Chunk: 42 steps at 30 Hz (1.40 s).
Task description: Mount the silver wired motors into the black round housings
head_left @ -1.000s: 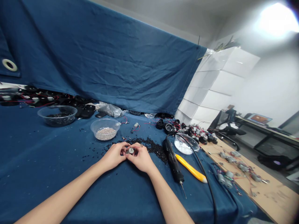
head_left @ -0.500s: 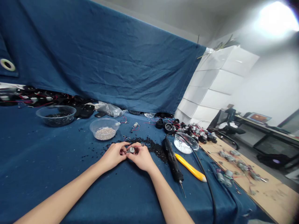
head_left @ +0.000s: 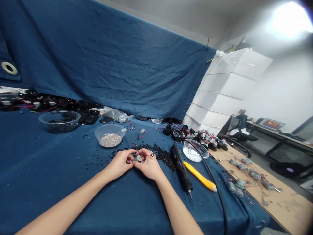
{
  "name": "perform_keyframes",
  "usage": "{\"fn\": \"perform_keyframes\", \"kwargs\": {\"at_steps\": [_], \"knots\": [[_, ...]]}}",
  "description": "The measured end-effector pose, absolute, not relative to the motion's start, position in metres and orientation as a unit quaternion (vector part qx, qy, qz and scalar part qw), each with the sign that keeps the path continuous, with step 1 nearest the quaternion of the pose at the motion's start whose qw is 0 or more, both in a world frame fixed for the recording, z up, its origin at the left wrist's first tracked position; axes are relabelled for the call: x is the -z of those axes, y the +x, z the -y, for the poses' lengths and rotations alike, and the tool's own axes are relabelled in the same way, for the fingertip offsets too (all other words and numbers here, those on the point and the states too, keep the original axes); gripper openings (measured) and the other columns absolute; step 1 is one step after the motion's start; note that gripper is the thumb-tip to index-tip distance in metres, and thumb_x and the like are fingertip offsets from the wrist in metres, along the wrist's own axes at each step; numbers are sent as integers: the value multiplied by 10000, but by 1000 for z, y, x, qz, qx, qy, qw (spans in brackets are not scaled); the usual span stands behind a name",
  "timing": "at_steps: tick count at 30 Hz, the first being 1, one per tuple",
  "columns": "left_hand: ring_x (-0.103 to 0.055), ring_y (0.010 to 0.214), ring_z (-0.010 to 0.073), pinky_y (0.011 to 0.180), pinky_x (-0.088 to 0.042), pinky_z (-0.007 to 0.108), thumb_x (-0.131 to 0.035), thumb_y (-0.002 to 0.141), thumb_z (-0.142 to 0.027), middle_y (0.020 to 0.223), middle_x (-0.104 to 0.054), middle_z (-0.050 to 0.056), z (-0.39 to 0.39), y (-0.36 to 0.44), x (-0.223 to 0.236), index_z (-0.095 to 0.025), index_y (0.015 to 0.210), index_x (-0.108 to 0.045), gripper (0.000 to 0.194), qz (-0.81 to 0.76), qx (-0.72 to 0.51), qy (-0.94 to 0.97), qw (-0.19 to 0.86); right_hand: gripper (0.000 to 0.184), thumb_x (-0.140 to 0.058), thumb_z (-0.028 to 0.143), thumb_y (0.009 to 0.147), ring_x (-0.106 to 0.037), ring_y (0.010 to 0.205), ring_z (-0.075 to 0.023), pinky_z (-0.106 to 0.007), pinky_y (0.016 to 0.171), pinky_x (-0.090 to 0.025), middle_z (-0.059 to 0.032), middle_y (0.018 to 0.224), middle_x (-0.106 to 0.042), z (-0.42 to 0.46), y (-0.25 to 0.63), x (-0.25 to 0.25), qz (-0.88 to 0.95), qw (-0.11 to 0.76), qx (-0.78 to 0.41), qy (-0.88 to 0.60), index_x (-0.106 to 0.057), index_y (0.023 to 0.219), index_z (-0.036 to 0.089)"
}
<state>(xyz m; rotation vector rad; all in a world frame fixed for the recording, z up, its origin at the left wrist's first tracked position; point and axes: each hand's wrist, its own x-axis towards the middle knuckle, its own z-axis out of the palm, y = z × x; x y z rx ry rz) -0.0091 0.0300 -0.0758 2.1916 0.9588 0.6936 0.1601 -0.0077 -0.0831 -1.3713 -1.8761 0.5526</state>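
Left hand [head_left: 119, 164] and right hand [head_left: 147, 165] curl inward, meeting; left forearm [head_left: 73, 199] and right forearm [head_left: 174, 209] bare, angled together

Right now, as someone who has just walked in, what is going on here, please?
A person holds a small silver cylindrical motor with thin red wire between the fingers of the left hand and the right hand, over a blue cloth-covered table. Loose black granules lie just beyond the hands. Nearby are a black corded electric screwdriver, a yellow utility knife and a clear plastic bowl of pale granules.
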Motion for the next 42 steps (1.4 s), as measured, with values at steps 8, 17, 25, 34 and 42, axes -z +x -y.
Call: {"fn": "perform_keyframes", "kwargs": {"at_steps": [8,17,25,34,42], "knots": [[-679,842,187,776,-593,382,-625,969,-330,1047,-680,61,-29,-9,76,-148,1187,-609,284,-359,-270,834,320,243,-628,362,987,-609,731,-119,-261,671,-549,-22,894,-624,9,163,80,729,345,-195,-558,-627,1006,119],[-678,829,183,768,-593,377,-622,971,-334,1030,-681,57,-30,-8,76,-146,1173,-613,276,-354,-267,837,320,242,-631,357,986,-617,744,-123,-262,673,-553,-26,911,-631,8,165,83,729,357,-217,-543,-630,1019,117],[-675,819,180,751,-592,364,-622,970,-335,1018,-679,54,-31,-9,77,-144,1149,-619,262,-363,-258,838,315,246,-623,354,992,-619,743,-123,-264,673,-558,-29,925,-630,8,161,85,727,368,-241,-527,-622,1071,120],[-675,821,180,756,-592,368,-623,970,-335,1021,-679,55,-31,-8,77,-146,1157,-616,267,-358,-258,842,312,240,-632,350,986,-620,747,-125,-267,679,-557,-28,923,-632,11,162,81,723,361,-229,-543,-627,1048,118],[-673,815,178,754,-590,366,-621,971,-338,1003,-680,51,-30,-9,76,-142,1131,-624,254,-350,-263,843,314,241,-630,346,988,-626,764,-130,-278,696,-563,-32,937,-634,12,160,77,718,355,-225,-555,-623,1069,119]]}}
